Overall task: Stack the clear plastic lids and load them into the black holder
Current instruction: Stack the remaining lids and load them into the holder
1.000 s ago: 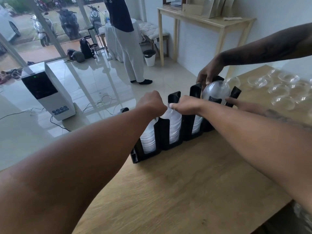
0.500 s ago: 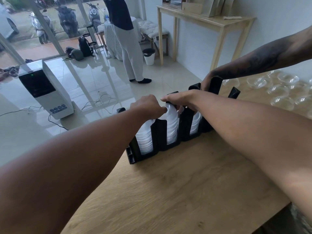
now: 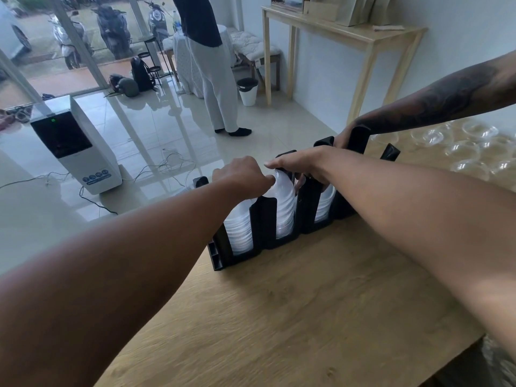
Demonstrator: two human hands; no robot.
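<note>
A black slotted holder [image 3: 265, 219] stands at the far edge of the wooden table [image 3: 293, 317], with stacks of clear plastic lids in its slots. The middle stack of lids [image 3: 283, 202] rises above the dividers. My left hand [image 3: 241, 177] presses its fingertips against the left side of that stack's top. My right hand [image 3: 301, 163] lies over the top of the same stack, fingers curled down behind it. More lids fill the left slot [image 3: 240, 230] and the right slot [image 3: 324, 203].
Another person's tattooed arm [image 3: 435, 101] reaches in from the right to the holder's far end. Loose clear dome lids [image 3: 469, 149] lie on the table at the right. Beyond the table edge are tiled floor, a white appliance [image 3: 75, 146] and a standing person [image 3: 209, 65].
The other person's hand, which held a dome lid above the holder's right end, has lowered behind it. My hands have closed onto the top of the middle stack.
</note>
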